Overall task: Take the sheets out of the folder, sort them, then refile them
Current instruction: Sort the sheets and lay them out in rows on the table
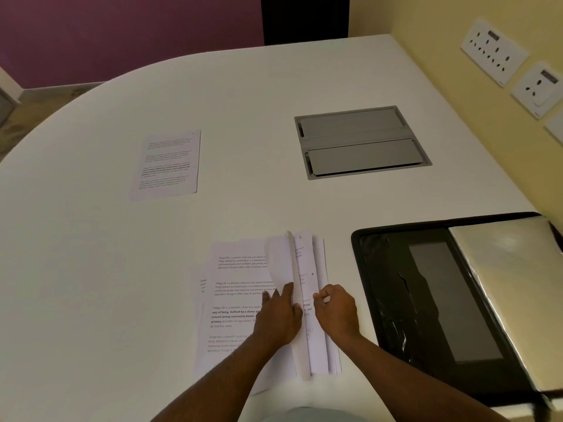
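We see a white, round-edged table top (pixel 91 269) carrying white paper sheets (pixel 237 300) printed with blocks of black text, some lines in bold. A single white printed sheet (pixel 166 166) lies apart, patterned the same way. The open black folder (pixel 426 300) shows a dark grey inner panel and a pale silvery-cream flap. A grey metal cable hatch (pixel 361 141) sits in the table. Behind, the walls are purple (pixel 122 35) and pale yellow (pixel 426 41), with white socket plates (pixel 493 51).
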